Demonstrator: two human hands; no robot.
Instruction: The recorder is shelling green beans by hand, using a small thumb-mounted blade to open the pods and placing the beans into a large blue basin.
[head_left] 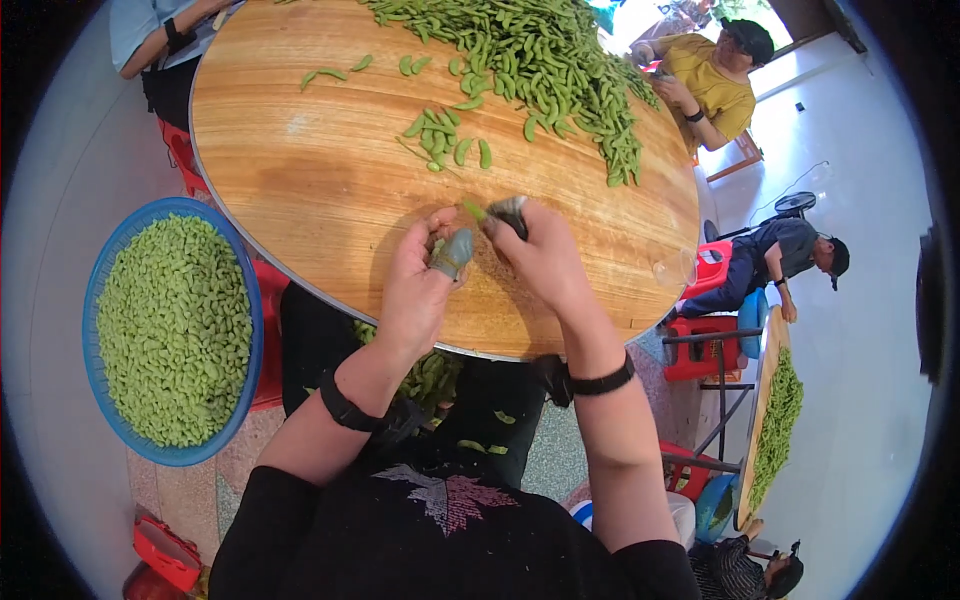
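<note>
Over the near part of the round wooden table, my right hand (540,250) pinches a green soybean pod (474,210) that points toward my left hand. Its thumb and fingertips look dark and covered. My left hand (415,275) is curled, with a grey-green cover (455,250) on the thumb; what its fingers enclose is mostly hidden. Beyond my hands lies a small cluster of loose pods (437,135), and a large heap of pods (540,60) covers the far side. To my left, a blue plastic basket (88,320) is full of shelled green beans (180,330).
The wooden tabletop (300,160) curves in front of me. Pods and husks (430,385) lie below its edge by my lap. A person in yellow (705,85) sits at the far right; another (160,40) is at the far left. Red stools (700,345) and a second table stand right.
</note>
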